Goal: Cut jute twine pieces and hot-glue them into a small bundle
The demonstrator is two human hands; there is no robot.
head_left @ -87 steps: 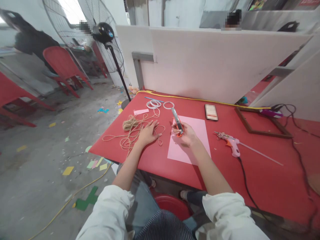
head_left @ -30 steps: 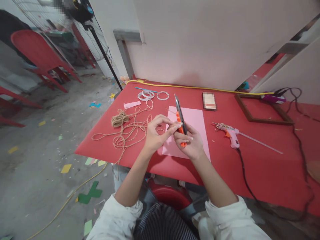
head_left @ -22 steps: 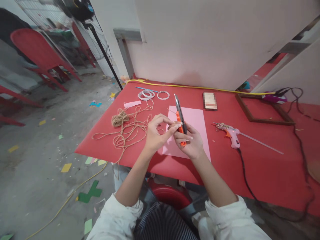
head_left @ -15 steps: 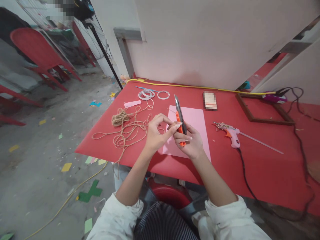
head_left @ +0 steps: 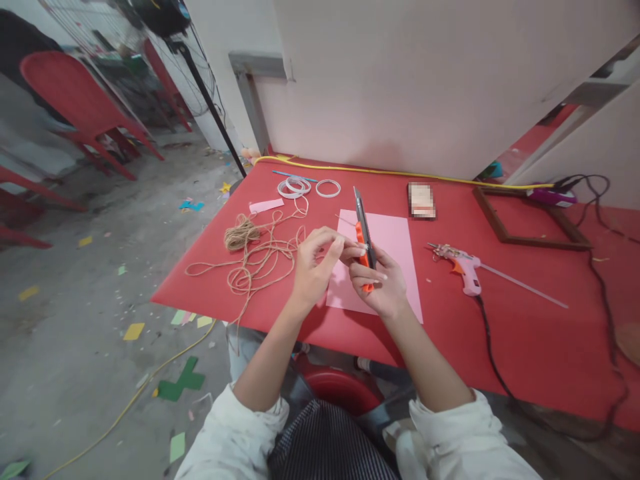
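My right hand (head_left: 383, 283) is wrapped round a utility knife (head_left: 367, 233) with an orange and black handle, its blade pointing up and away from me. My left hand (head_left: 320, 263) meets it from the left, fingers curled together and fingertips against the handle. Whatever those fingers may pinch is hidden. Beneath both hands lies a pink sheet of paper (head_left: 395, 247) on the red table (head_left: 440, 347). A thin brown strand (head_left: 345, 219) shows beyond the left fingers. Loose jute twine (head_left: 243, 233) is tangled left of my left hand.
White rings (head_left: 294, 188), a blue stick (head_left: 287, 175) and a pink strip (head_left: 266, 205) lie at the back left. Rightward are a pixelated item (head_left: 421, 200), a pink glue gun (head_left: 467, 270) with its cord, and a brown frame (head_left: 543, 245). A yellow cable (head_left: 380, 173) runs along the wall.
My left thumb has drawn back from the knife, while the left fingertips stay against it. The knife stays upright in my right hand.
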